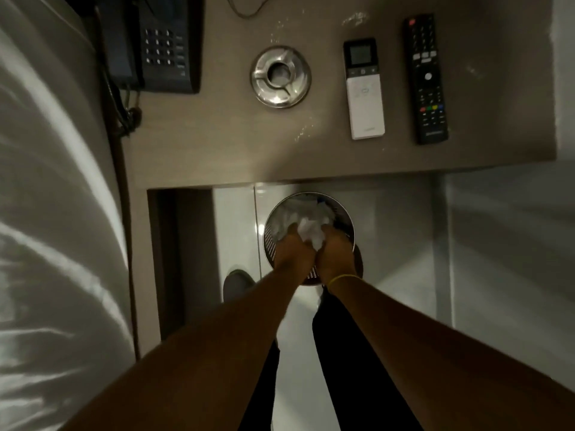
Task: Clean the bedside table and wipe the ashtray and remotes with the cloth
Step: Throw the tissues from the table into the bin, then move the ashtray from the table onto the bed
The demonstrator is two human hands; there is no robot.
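Observation:
The brown bedside table [217, 144] carries a round steel ashtray [280, 76], a white remote [364, 90] with a small screen, and a black remote [426, 79] to its right. White specks and smears lie scattered on the tabletop around them. Below the table's front edge a metal waste bin [270, 244] stands on the floor. My left hand [294, 251] and my right hand [336, 253] are together over the bin's mouth, both closed on crumpled white paper [311, 233]. No cloth is visible.
A black desk phone [158, 42] with a coiled cord [127, 113] sits at the table's back left. The white bed [53, 213] runs along the left. A shoe [236, 283] and dark trouser legs stand on the pale tiled floor. A white wall [564, 73] borders the table's right.

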